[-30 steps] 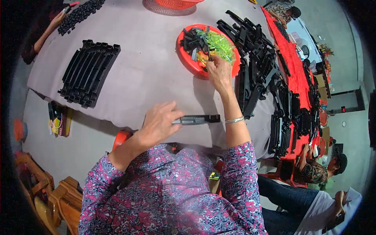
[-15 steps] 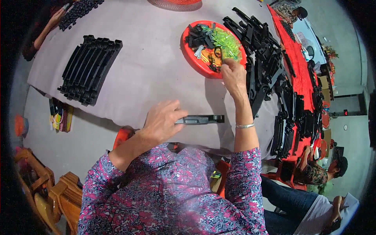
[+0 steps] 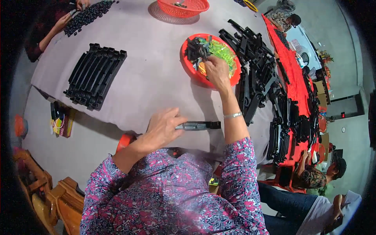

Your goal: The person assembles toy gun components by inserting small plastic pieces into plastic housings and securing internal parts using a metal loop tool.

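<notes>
My left hand (image 3: 166,126) is closed round one end of a long black plastic strip-shaped part (image 3: 201,125), which points right above the near edge of the table. My right hand (image 3: 217,72) reaches into a round red tray (image 3: 184,58). Its fingers are bunched down beside small dark pieces (image 3: 194,50), and whatever is between the fingertips is hidden. Translucent green pieces (image 3: 222,50) lie in the tray past my knuckles, and some orange pieces (image 3: 201,68) show under the hand.
A row of joined black parts (image 3: 96,74) lies on the left of the table. Right of the tray is a jumbled heap of black parts (image 3: 258,74). A red basket (image 3: 184,8) stands at the far side. Another person's hand (image 3: 62,22) works beside small black pieces (image 3: 88,17) at far left.
My right hand has shifted left within the tray, from the green pieces toward the dark ones. My left hand keeps its hold on the black part. The view has tilted slightly.
</notes>
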`<state>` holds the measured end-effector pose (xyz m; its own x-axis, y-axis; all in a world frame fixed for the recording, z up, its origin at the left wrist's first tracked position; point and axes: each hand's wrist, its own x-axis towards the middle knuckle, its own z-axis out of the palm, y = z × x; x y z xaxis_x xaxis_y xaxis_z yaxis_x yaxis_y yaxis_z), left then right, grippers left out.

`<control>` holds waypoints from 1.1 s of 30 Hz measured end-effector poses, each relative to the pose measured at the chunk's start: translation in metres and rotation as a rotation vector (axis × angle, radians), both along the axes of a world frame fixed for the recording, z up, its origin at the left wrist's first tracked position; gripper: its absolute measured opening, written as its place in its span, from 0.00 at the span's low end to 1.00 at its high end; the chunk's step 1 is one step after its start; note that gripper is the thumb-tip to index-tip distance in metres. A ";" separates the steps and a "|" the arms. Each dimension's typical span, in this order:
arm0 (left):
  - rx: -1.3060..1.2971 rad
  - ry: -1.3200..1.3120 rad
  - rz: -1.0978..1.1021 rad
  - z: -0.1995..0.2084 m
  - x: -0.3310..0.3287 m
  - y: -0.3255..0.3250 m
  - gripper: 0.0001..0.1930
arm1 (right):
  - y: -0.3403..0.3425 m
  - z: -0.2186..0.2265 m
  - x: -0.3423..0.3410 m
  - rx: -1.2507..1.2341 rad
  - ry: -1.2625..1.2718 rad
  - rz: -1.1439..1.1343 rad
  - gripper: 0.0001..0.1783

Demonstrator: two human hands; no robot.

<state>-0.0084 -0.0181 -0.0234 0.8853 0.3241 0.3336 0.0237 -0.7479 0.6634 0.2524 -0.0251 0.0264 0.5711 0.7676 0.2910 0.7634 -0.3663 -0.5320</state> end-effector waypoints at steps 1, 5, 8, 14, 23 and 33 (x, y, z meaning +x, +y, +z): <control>0.009 0.002 -0.002 0.000 0.001 0.000 0.17 | -0.010 0.003 0.001 -0.016 0.084 -0.004 0.18; 0.027 0.004 0.029 -0.005 0.000 0.001 0.17 | -0.071 0.023 -0.041 0.145 0.518 -0.007 0.13; 0.024 0.013 0.021 -0.004 0.002 0.001 0.17 | -0.133 0.026 -0.069 0.197 0.736 -0.024 0.16; -0.020 0.059 0.028 0.005 -0.001 0.001 0.15 | -0.203 0.024 -0.129 0.325 1.026 0.001 0.15; -0.002 0.103 0.047 0.004 0.000 0.002 0.18 | -0.223 0.020 -0.142 0.518 1.117 0.179 0.10; -0.065 0.057 0.051 0.004 0.003 0.001 0.20 | -0.223 0.008 -0.140 0.659 0.921 0.154 0.08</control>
